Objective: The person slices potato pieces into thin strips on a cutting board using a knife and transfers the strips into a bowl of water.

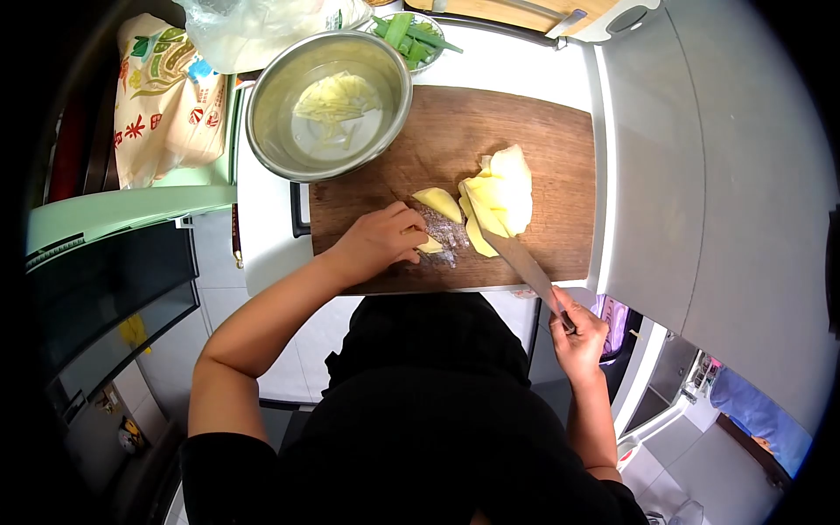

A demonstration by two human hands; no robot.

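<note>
My right hand [577,334] is closed round the handle of a kitchen knife [523,262]. Its blade slants up and left, the tip end against pale yellow potato slices [506,197] piled on the wooden cutting board [560,131]. My left hand [383,238] rests at the board's lower left, fingers curled over a small potato piece [430,246] that they partly cover. Just above those fingertips lies a potato wedge [437,203]. Wet, shiny patches mark the wood between the hand and the slices.
A steel bowl [262,144] holding potato strips [337,103] in water overlaps the board's upper left corner. Behind it are a plate of cut green vegetables [411,37] and a plastic bag [236,35]. A printed rice bag [166,105] stands left; a grey panel [652,166] borders the right.
</note>
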